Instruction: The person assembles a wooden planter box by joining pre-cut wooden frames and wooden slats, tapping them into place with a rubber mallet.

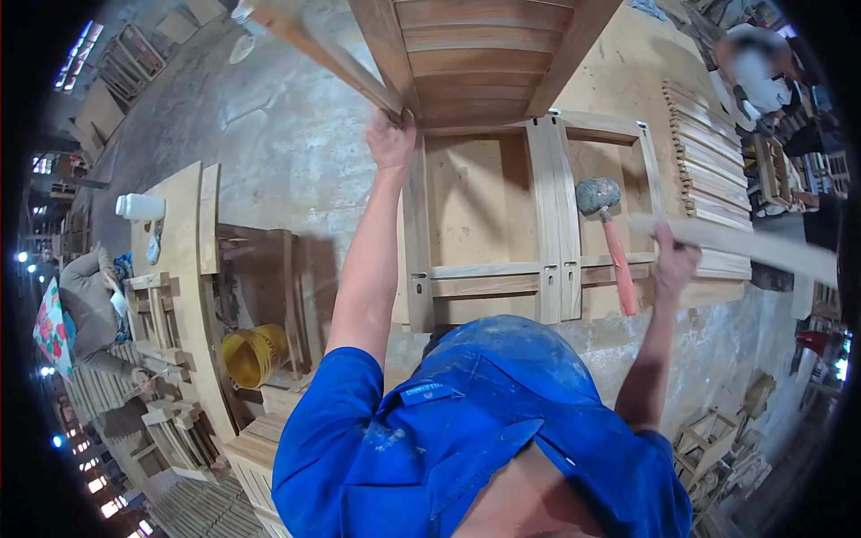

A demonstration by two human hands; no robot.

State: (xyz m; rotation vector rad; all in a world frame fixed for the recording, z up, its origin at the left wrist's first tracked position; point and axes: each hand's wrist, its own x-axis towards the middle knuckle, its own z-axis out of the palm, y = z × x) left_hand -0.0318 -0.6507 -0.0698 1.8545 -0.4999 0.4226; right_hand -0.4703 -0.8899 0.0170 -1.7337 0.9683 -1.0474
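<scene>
My left hand (391, 141) grips the lower corner of a louvered wooden frame (471, 63), which is lifted and tilted over the work surface. My right hand (673, 262) is closed around a long flat wooden slat (762, 249) that reaches out to the right. Between my hands a mallet (610, 238) with a grey head and a red handle lies on flat wooden frames (547, 224), just left of my right hand. My blue shirt fills the bottom of the view.
A stack of slats (708, 166) lies at the right. At the left stand a yellow bucket (256, 354), upright boards with a white bottle (139, 207) and piles of wooden parts. One person (90, 314) crouches far left and another (758, 76) is at top right.
</scene>
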